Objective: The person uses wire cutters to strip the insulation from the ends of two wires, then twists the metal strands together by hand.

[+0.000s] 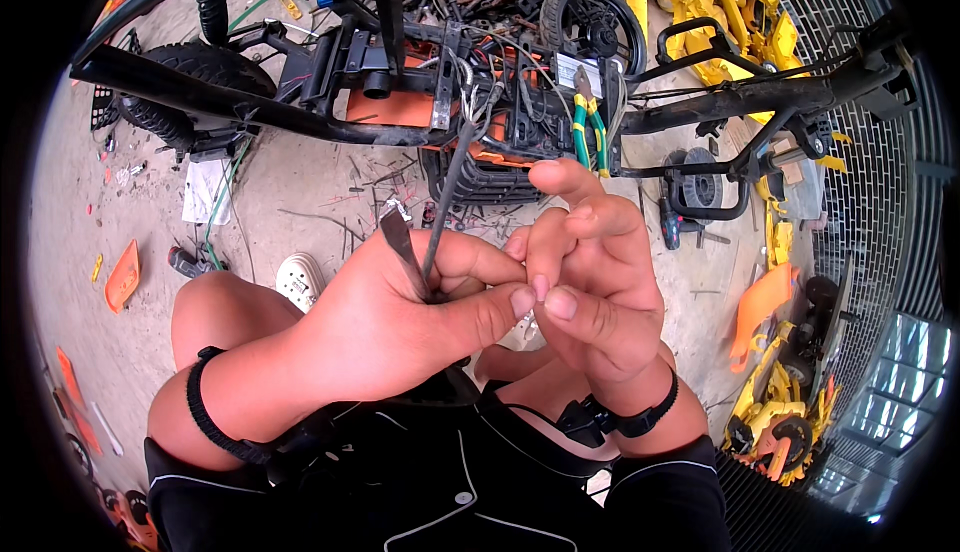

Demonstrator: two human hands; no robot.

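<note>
On the near side of the black frame (190,88), a dark cable (454,182) running from it is gripped in the left hand (385,320) beside a flat dark strip (397,236), while the right hand (602,297) is pinched against the left, any item between being hidden.

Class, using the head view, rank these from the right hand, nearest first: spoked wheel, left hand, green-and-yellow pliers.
1. Left hand: immediately left, fingertips beside the right hand's.
2. Green-and-yellow pliers: ahead, at the black frame.
3. Spoked wheel: beyond the frame.
</note>
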